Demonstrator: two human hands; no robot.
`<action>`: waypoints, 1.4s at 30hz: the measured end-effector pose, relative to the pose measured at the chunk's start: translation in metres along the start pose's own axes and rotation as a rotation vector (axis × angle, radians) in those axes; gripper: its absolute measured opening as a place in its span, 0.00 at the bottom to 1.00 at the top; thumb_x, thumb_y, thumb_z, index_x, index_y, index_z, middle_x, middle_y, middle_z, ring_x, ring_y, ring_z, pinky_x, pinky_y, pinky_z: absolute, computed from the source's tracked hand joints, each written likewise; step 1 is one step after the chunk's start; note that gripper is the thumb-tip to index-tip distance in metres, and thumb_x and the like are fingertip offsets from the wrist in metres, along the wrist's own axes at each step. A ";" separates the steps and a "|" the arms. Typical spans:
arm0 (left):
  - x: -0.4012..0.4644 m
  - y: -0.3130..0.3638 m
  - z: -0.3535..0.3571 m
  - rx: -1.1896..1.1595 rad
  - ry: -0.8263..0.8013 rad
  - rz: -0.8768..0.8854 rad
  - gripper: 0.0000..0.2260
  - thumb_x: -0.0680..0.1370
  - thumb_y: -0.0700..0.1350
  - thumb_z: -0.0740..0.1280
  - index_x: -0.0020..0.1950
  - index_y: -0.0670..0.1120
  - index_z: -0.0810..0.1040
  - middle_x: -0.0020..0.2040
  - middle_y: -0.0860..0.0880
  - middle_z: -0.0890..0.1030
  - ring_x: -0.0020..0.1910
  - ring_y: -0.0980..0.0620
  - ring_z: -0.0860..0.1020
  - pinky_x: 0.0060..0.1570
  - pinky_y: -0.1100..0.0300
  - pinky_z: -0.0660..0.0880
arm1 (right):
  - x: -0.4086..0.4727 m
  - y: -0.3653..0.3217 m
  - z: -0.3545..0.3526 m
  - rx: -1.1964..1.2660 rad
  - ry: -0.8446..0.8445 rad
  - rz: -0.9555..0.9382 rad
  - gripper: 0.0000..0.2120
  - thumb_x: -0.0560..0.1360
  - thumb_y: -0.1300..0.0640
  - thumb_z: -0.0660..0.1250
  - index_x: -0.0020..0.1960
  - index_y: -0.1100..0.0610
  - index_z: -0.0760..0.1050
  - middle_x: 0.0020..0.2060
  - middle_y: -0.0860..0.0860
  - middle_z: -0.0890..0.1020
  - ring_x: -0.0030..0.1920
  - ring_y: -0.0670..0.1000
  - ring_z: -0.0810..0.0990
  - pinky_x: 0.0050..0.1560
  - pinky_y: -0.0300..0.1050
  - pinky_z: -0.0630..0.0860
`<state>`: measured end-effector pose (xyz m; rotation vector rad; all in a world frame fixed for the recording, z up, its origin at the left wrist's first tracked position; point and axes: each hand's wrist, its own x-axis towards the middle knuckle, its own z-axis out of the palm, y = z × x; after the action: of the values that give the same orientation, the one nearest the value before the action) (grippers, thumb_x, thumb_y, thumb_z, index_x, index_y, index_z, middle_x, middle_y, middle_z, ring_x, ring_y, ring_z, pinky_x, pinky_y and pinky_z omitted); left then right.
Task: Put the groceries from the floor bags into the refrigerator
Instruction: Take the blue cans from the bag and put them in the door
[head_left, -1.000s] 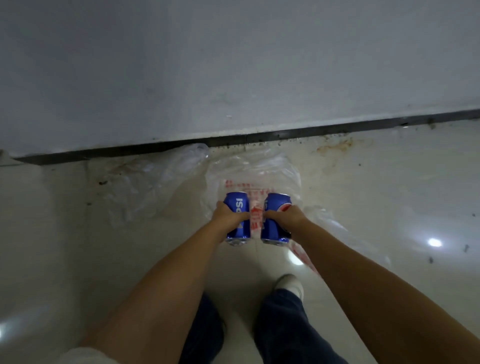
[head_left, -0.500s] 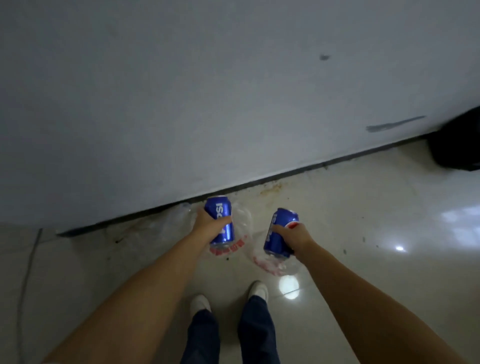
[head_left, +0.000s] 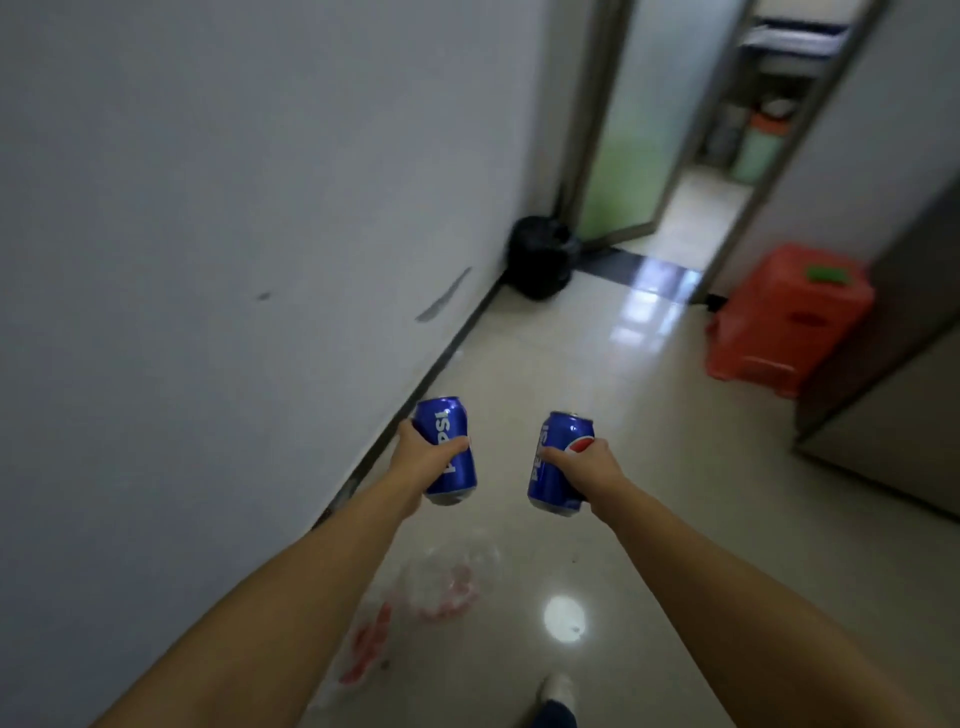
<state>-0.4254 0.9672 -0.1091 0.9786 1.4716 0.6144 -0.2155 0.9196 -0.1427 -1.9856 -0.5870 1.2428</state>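
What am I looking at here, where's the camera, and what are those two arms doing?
There is no machine here: the camera sits on a person's head and looks forward and down, so you see their own arms. The left hand grips one blue soda can, and the right hand grips a second blue can. On the shiny tiled floor below them lies a crumpled clear plastic bag with red print. Further along, a black bag sits against the wall, and a red plastic stool stands on the right beside an open doorway.
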 end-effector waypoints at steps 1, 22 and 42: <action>-0.007 0.010 0.024 0.023 -0.054 0.024 0.33 0.71 0.43 0.75 0.70 0.44 0.59 0.64 0.44 0.73 0.54 0.46 0.75 0.53 0.50 0.75 | -0.005 0.005 -0.027 0.031 0.046 0.001 0.30 0.67 0.54 0.75 0.62 0.61 0.66 0.57 0.60 0.77 0.53 0.59 0.79 0.39 0.47 0.79; -0.295 0.112 0.609 0.251 -0.904 0.428 0.33 0.72 0.42 0.73 0.71 0.43 0.59 0.65 0.44 0.72 0.62 0.45 0.73 0.59 0.48 0.73 | -0.183 0.153 -0.631 0.319 0.956 -0.072 0.26 0.67 0.53 0.76 0.56 0.59 0.65 0.56 0.59 0.76 0.56 0.59 0.77 0.52 0.54 0.77; -0.340 0.307 0.968 0.211 -1.145 0.746 0.33 0.73 0.43 0.72 0.72 0.45 0.58 0.65 0.45 0.72 0.59 0.46 0.74 0.52 0.52 0.74 | -0.120 0.037 -0.973 0.278 1.223 -0.264 0.33 0.70 0.56 0.74 0.68 0.59 0.59 0.64 0.58 0.71 0.64 0.60 0.72 0.59 0.56 0.74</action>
<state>0.5648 0.6751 0.1757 1.6732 0.1247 0.2805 0.6096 0.4937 0.1748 -1.9136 -0.0270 -0.1577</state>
